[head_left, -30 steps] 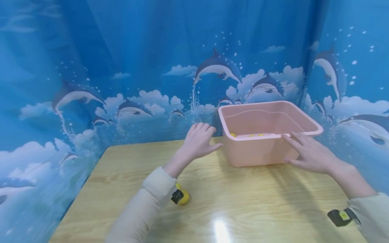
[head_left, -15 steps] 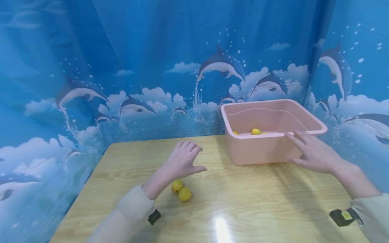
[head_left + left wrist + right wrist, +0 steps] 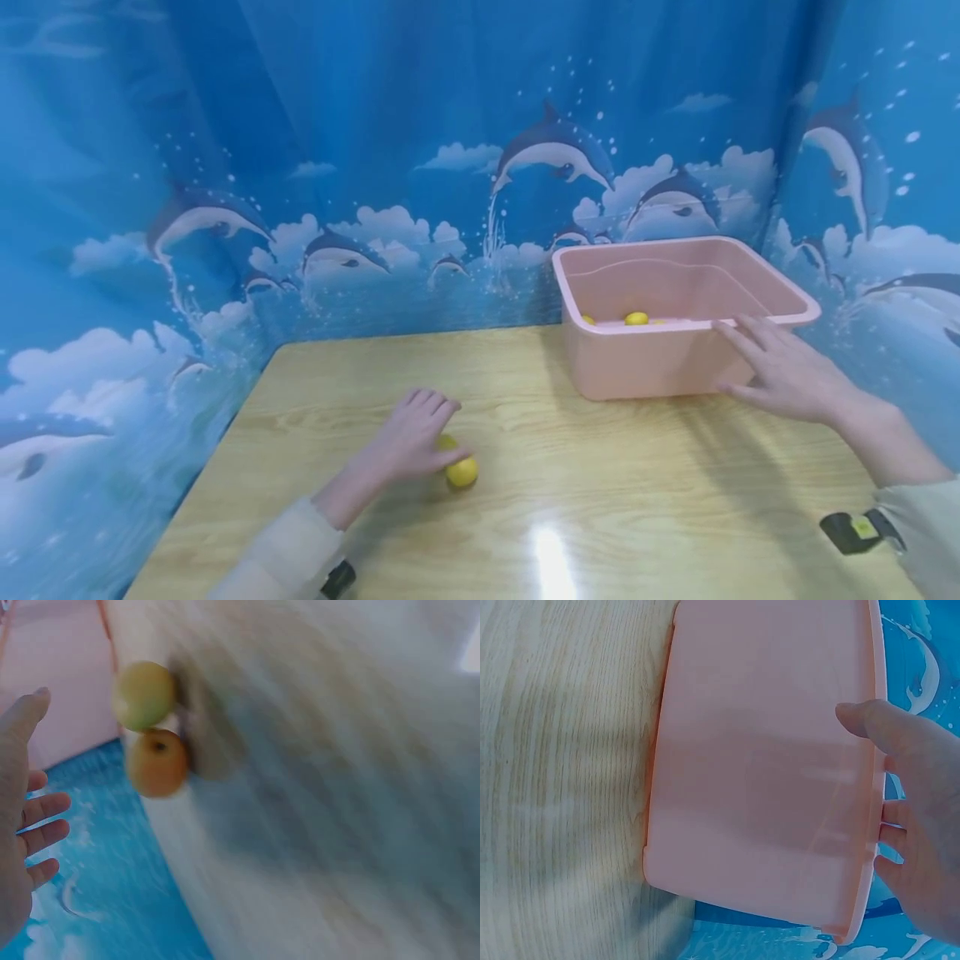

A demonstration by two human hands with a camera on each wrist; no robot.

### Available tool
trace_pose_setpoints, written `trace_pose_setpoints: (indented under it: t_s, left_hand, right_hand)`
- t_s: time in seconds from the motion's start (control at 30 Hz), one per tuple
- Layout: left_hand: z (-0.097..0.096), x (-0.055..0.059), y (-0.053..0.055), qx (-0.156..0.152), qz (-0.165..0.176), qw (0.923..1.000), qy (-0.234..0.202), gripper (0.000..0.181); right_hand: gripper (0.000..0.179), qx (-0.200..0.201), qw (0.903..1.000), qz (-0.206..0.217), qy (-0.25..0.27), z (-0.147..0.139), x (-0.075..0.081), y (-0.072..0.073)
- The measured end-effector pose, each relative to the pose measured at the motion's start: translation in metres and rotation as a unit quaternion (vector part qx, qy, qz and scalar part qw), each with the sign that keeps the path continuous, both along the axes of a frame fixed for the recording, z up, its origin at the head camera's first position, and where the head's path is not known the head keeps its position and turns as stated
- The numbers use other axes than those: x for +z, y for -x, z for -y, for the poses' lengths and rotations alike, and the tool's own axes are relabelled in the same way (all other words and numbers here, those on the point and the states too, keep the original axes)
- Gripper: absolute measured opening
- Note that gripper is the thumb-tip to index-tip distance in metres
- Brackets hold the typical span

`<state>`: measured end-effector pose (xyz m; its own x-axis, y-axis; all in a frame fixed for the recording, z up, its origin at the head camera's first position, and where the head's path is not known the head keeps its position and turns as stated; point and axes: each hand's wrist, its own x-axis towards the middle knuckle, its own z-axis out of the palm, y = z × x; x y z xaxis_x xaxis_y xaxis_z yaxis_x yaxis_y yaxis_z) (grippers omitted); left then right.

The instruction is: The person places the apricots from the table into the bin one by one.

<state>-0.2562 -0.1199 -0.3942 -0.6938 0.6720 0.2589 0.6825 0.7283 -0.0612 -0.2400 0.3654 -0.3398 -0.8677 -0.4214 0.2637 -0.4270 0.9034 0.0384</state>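
Two small round yellow fruits lie side by side on the table. The nearer fruit [image 3: 462,473] shows beside my left thumb, while the farther fruit [image 3: 447,442] is partly covered by the hand. My left hand [image 3: 408,437] hovers around them with thumb and fingers spread apart. In the left wrist view, a yellow-green fruit [image 3: 144,695] and a more orange fruit [image 3: 157,763] with a dark spot sit beyond the fingers. A pink plastic bin [image 3: 645,367] stands at the back right. My right hand [image 3: 798,375] rests its fingers on the bin's front rim, thumb outside the wall.
Inside the bin, a yellow fruit [image 3: 636,318] shows, with slivers of others beside it. A blue dolphin-print curtain [image 3: 420,167] hangs behind and along both sides of the wooden table [image 3: 600,483]. Black devices sit at both sleeves.
My left hand has drawn back from beside the bin, leftward and toward me, to the two fruits. A yellow fruit has come into view inside the bin. My right hand stays at the rim.
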Motion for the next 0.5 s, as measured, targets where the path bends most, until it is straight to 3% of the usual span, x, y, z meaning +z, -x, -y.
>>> trace_pose_setpoints:
  t_s: [0.2,0.5]
  left_hand:
    - [0.020,-0.015,0.001,0.004,-0.005,0.9996,0.028,0.064]
    - [0.029,-0.026,0.000,0.016,0.052,0.9965,0.063,0.069]
  right_hand:
    - [0.089,0.000,1.0000,-0.005,-0.002,-0.002,0.000,0.002]
    - [0.086,-0.014,0.9996,0.020,0.013,0.002,0.001,0.000]
